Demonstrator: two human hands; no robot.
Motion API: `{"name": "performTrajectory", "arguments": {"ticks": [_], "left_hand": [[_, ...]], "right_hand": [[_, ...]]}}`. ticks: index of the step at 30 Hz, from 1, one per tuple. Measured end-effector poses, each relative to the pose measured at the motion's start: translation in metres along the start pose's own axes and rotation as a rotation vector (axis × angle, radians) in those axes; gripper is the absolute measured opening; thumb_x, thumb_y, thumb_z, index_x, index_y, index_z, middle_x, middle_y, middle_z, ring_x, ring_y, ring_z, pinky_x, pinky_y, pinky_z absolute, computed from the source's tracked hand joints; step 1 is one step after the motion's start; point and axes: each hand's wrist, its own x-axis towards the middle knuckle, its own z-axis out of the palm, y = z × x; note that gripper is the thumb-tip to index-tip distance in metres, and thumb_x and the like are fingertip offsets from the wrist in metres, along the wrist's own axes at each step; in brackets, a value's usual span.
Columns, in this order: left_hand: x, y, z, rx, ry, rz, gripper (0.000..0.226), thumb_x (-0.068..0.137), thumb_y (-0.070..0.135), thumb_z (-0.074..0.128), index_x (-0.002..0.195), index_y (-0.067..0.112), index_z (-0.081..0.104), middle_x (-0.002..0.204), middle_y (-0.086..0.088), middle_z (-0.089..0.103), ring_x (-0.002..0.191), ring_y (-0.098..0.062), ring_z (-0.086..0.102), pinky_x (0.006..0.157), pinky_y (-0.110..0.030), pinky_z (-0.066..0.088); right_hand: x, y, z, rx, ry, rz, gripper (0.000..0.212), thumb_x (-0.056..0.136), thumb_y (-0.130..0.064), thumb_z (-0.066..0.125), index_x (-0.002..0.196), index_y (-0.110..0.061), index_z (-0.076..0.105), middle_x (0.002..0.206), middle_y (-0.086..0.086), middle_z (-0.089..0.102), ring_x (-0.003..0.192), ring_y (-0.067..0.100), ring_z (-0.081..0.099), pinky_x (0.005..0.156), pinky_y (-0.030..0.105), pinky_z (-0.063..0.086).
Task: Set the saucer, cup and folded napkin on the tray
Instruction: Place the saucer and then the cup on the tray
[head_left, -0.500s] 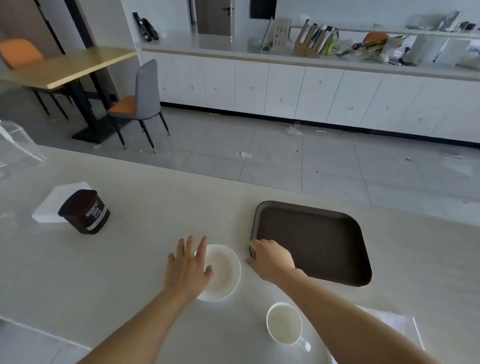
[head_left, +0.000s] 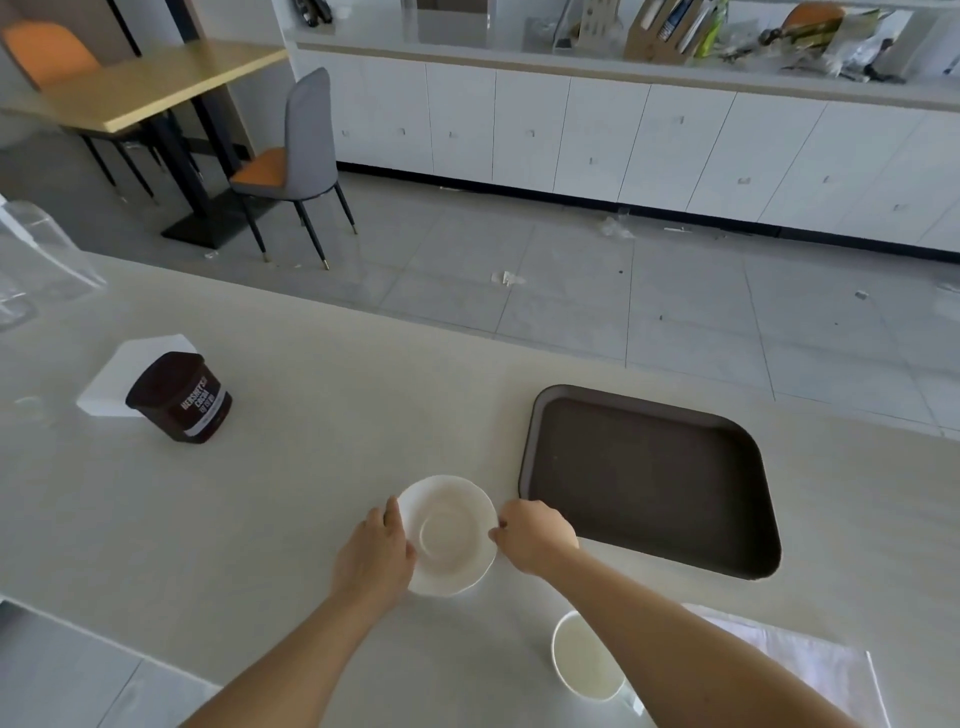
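A white saucer (head_left: 450, 535) sits on the pale counter just left of the dark brown tray (head_left: 649, 478), which holds nothing. My left hand (head_left: 376, 553) grips the saucer's left rim and my right hand (head_left: 535, 535) pinches its right rim. A white cup (head_left: 584, 657) stands near the counter's front, partly hidden by my right forearm. The white napkin (head_left: 800, 660) lies flat at the lower right, behind that arm.
A dark brown cocoa tub (head_left: 179, 397) leans against a white block (head_left: 127, 374) at the left. Clear plastic (head_left: 36, 260) lies at the far left. Beyond the counter are tiled floor, a grey chair (head_left: 296, 161) and white cabinets.
My left hand slid off the top of the saucer to its left rim. My right hand left the tray's corner and took the saucer's right rim.
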Motion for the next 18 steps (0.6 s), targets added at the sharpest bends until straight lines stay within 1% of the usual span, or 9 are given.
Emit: {"name": "performTrajectory", "arguments": {"ticks": [3,5,7,10,11,13,16,18], "left_hand": [[0.003,-0.001,0.001,-0.141,0.01,-0.046,0.052,0.094,0.017,0.04,0.145,0.012,0.028,0.127,-0.01,0.05,0.105,-0.029,0.058,0.082,-0.036,0.047],[0.005,-0.002,0.001,-0.275,0.031,-0.071,0.051,0.091,0.009,0.04,0.142,0.015,0.036,0.124,-0.01,0.053,0.106,-0.029,0.056,0.083,-0.034,0.044],[0.005,-0.002,0.0,-0.369,0.059,-0.073,0.053,0.086,0.003,0.039,0.136,0.018,0.045,0.121,-0.008,0.057,0.104,-0.026,0.055,0.083,-0.031,0.043],[0.006,0.001,-0.003,-0.429,0.113,-0.027,0.051,0.079,0.0,0.039,0.123,0.022,0.055,0.105,-0.002,0.06,0.091,-0.019,0.052,0.075,-0.03,0.041],[0.006,0.003,-0.005,-0.435,0.127,-0.008,0.051,0.079,0.0,0.039,0.122,0.022,0.055,0.103,-0.001,0.06,0.089,-0.019,0.052,0.074,-0.03,0.041],[0.01,0.008,-0.007,-0.431,0.146,0.029,0.053,0.081,0.0,0.041,0.127,0.021,0.054,0.105,-0.003,0.06,0.093,-0.022,0.054,0.076,-0.032,0.044],[0.018,0.021,-0.011,-0.425,0.151,0.078,0.058,0.083,-0.001,0.041,0.136,0.021,0.048,0.111,-0.006,0.061,0.1,-0.025,0.055,0.083,-0.034,0.047],[0.024,0.034,-0.012,-0.432,0.152,0.103,0.058,0.083,0.0,0.04,0.137,0.022,0.048,0.109,-0.005,0.061,0.099,-0.024,0.055,0.08,-0.034,0.047]], "right_hand": [[0.003,-0.002,0.002,0.088,-0.033,0.03,0.021,0.092,-0.028,0.057,0.092,-0.008,0.065,0.095,0.009,0.074,0.084,0.031,0.067,0.069,0.036,0.054],[0.006,-0.003,0.003,0.177,-0.051,0.056,0.015,0.087,-0.016,0.056,0.084,-0.004,0.064,0.091,0.012,0.077,0.078,0.031,0.07,0.073,0.039,0.059],[0.007,-0.003,0.001,0.235,-0.052,0.079,0.012,0.083,-0.009,0.053,0.074,-0.007,0.061,0.086,0.013,0.078,0.065,0.027,0.065,0.074,0.04,0.061],[0.007,0.002,-0.004,0.293,-0.021,0.096,0.02,0.082,-0.007,0.052,0.064,-0.01,0.059,0.078,0.013,0.078,0.056,0.023,0.063,0.069,0.039,0.062],[0.007,0.005,-0.006,0.309,-0.006,0.1,0.022,0.081,-0.006,0.052,0.061,-0.011,0.057,0.075,0.012,0.078,0.055,0.023,0.062,0.066,0.039,0.061],[0.005,0.01,-0.012,0.35,0.026,0.111,0.023,0.08,-0.005,0.051,0.058,-0.013,0.055,0.072,0.011,0.077,0.051,0.022,0.062,0.06,0.035,0.06],[0.003,0.021,-0.023,0.424,0.071,0.142,0.016,0.08,-0.006,0.052,0.068,-0.008,0.061,0.069,0.009,0.076,0.051,0.02,0.062,0.057,0.032,0.057],[0.002,0.031,-0.032,0.45,0.098,0.165,0.014,0.081,-0.006,0.052,0.073,-0.006,0.064,0.068,0.008,0.076,0.051,0.02,0.062,0.054,0.031,0.055]]}}
